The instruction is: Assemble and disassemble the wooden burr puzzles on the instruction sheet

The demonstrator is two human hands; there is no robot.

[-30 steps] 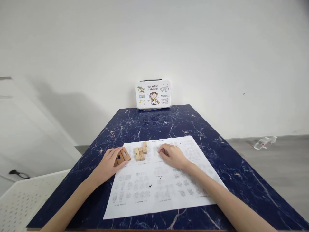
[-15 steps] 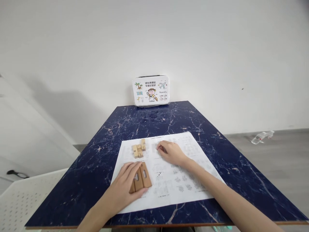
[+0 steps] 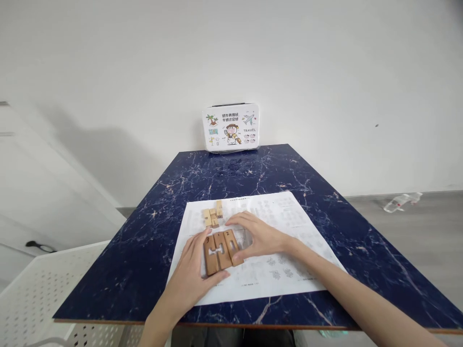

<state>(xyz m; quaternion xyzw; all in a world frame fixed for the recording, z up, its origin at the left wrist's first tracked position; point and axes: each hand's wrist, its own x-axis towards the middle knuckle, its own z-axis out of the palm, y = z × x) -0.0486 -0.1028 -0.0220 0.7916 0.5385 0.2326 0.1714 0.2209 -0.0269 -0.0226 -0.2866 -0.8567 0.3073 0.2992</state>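
Note:
Three dark wooden puzzle bars (image 3: 220, 249) lie side by side on a printed white sheet (image 3: 275, 274), each with a notch and a written number. My left hand (image 3: 193, 274) cups them from the near left, thumb under their front end. My right hand (image 3: 258, 236) presses against their right side, fingers curved over the far end. A small cluster of pale wooden blocks (image 3: 212, 215) sits on the sheet just beyond, untouched.
The sheet lies on a dark blue marbled table (image 3: 152, 226). An illustrated white tin (image 3: 230, 127) stands against the wall at the far edge. A white perforated basket (image 3: 39, 299) is at the lower left. A plastic bottle (image 3: 400, 201) lies on the floor at right.
My left hand brought the dark bars from the sheet's far left corner to its near middle. My right hand left the sheet's top and closed onto the bars' right side.

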